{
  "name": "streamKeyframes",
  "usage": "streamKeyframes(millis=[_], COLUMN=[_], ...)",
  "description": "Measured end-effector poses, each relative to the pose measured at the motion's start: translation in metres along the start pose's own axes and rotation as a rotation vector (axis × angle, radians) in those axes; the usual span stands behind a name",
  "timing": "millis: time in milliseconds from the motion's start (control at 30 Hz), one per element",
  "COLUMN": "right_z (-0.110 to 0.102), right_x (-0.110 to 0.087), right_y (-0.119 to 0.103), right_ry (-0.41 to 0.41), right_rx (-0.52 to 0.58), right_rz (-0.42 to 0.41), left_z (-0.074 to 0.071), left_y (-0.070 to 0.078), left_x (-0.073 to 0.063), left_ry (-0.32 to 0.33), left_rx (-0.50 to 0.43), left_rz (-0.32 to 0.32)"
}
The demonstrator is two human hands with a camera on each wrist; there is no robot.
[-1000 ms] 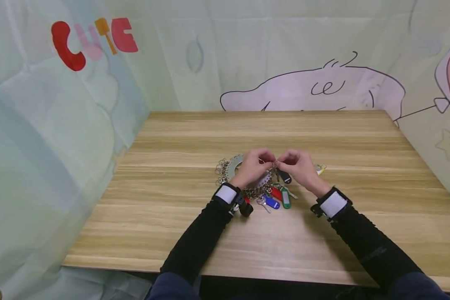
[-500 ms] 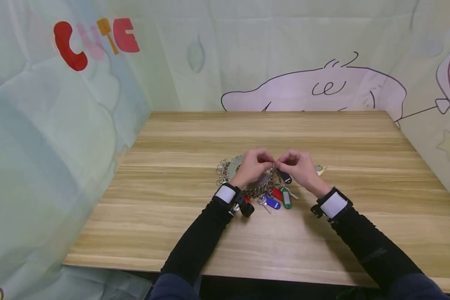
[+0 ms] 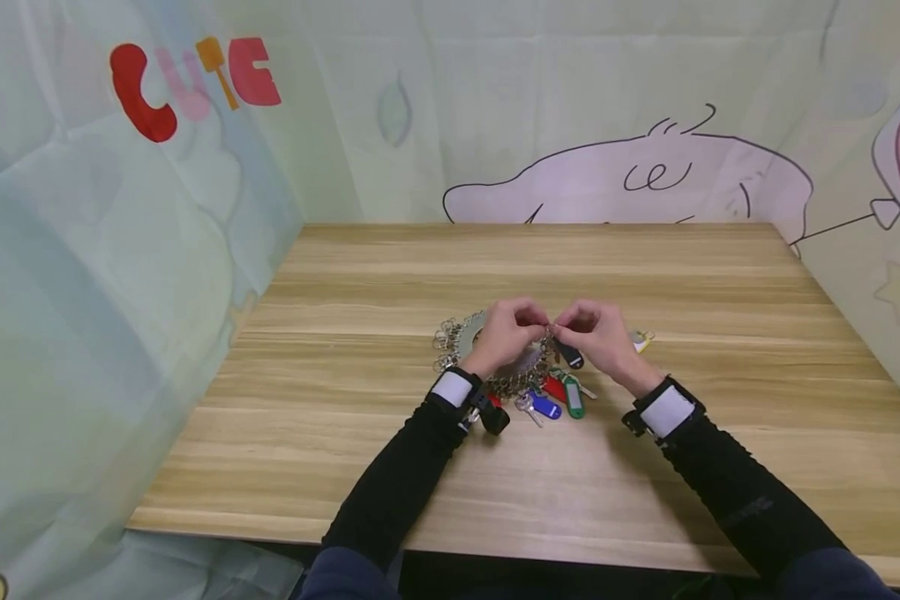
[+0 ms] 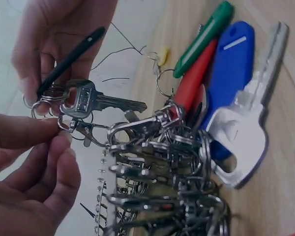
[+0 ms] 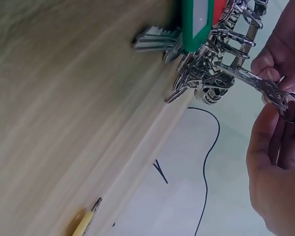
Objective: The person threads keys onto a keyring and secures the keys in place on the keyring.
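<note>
My left hand and right hand meet by their fingertips over a round grey key holder edged with small metal snap hooks. In the left wrist view, the left thumb and finger pinch a snap hook at the holder's edge. The right fingers pinch a split ring with a silver key and a black key tag on it. Key and hook overlap in this view. From the right wrist, the key shows between both hands, its blade towards the hooks.
Near the holder's front edge lie a blue tag, a green tag, a red tag and a silver key. A yellow tag lies apart on the wooden table, beyond the right hand. Printed cloth hangs behind.
</note>
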State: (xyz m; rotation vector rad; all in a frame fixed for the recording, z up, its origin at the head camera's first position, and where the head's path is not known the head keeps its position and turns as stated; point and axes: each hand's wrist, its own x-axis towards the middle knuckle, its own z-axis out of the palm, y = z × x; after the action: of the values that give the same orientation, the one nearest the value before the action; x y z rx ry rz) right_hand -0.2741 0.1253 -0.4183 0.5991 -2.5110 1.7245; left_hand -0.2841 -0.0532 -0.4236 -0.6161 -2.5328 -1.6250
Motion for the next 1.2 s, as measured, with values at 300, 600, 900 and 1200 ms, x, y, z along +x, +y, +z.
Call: streamKeyframes(millis=[300,600,900,1200], right_z=[-0.001,-0.002,-0.003,-0.013], right_x=[0.001,-0.001,-0.001,-0.003], right_y=[0.001,-0.001,-0.001,0.008], right_ry=[0.036,0.008,0.012,-0.113], right_rx=[0.005,-0.01,-0.005,0.024], right_rz=[-0.007,0.005,-0.035,0.075], left_z=[0.002,0.003,0.003,0.002], left_y=[-0.001,-0.002,0.0,0.0], left_x=[0.0,0.001,0.002,0.001], left_ry=[0.0,0.016,0.016,0.05], left_rx=[0.055,0.059,0.027,-0.062], left_rz=[0.103,0.068,0.049,-0.051])
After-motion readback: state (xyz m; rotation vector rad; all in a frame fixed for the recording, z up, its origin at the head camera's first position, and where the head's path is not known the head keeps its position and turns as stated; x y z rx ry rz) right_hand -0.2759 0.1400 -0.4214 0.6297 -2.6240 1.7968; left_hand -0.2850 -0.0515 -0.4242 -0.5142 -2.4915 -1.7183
